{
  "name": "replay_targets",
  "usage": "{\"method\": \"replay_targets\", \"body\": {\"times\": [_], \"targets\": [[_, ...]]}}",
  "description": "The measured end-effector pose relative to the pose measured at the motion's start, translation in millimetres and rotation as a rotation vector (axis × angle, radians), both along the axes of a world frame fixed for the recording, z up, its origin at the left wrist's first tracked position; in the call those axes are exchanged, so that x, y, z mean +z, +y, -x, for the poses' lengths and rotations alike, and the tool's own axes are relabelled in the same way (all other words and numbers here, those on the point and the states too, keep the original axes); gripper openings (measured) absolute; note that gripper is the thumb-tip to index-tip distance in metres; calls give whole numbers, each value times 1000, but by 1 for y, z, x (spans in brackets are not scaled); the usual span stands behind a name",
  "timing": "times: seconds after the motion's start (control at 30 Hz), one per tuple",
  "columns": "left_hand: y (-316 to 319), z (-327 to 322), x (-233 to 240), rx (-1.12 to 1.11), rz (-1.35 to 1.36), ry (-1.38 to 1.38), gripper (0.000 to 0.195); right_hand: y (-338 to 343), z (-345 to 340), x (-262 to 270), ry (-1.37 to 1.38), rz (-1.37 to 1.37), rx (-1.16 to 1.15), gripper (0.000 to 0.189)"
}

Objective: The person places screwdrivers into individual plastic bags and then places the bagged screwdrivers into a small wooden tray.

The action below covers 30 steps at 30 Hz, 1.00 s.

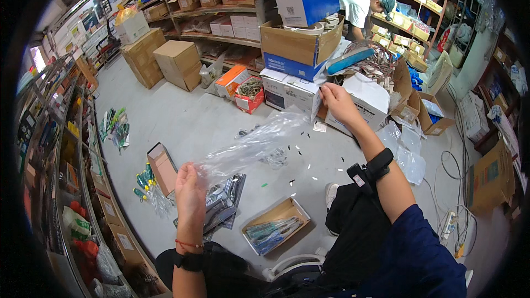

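Observation:
A clear plastic bag [256, 140] stretches in the air above the floor. My left hand [191, 192] pinches its near end between thumb and fingers. The bag's far end hangs close below my right hand [340, 101], apart from the fingers. My right fingertips are pinched together on a small dark piece, too small to name. Beneath my left hand lie several packaged items [225, 198] on dark backing. An open cardboard box [304, 211] near my feet holds bagged tools with green and blue parts. Left of my left hand are green-and-yellow-handled screwdrivers [151, 186] and an opened box [160, 163].
Small black and white scraps [298, 149] are scattered over the floor. Stacked cartons [290, 91] stand ahead, with a person [360, 6] bending behind them. A metal shelf [70, 165] runs along the left. Cables [459, 169] and a power strip [449, 221] lie at right.

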State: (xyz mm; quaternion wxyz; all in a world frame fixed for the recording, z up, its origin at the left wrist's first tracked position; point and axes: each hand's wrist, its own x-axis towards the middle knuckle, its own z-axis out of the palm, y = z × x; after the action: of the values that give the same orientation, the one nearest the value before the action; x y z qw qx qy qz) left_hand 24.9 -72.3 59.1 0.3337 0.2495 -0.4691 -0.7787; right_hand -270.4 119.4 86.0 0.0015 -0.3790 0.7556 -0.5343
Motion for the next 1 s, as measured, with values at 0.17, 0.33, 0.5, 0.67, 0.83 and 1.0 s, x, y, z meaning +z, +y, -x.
{"method": "replay_targets", "body": {"times": [0.17,0.33,0.5,0.67,0.83,1.0], "targets": [[-1,-5,0,60,-77,79,10,-10,-34,19,-277,92,308,24],[-1,-7,-2,55,-120,103,11,-12,-56,26,-298,100,602,24],[-2,-13,-3,58,-145,84,13,-21,-64,29,193,255,574,28],[-2,-15,-3,-38,-189,66,19,-8,-92,49,151,163,483,9],[6,-11,12,-23,-209,91,22,-13,-92,43,73,219,528,4],[9,-10,19,-34,-277,119,23,-8,-95,51,-135,-31,611,14]]}}
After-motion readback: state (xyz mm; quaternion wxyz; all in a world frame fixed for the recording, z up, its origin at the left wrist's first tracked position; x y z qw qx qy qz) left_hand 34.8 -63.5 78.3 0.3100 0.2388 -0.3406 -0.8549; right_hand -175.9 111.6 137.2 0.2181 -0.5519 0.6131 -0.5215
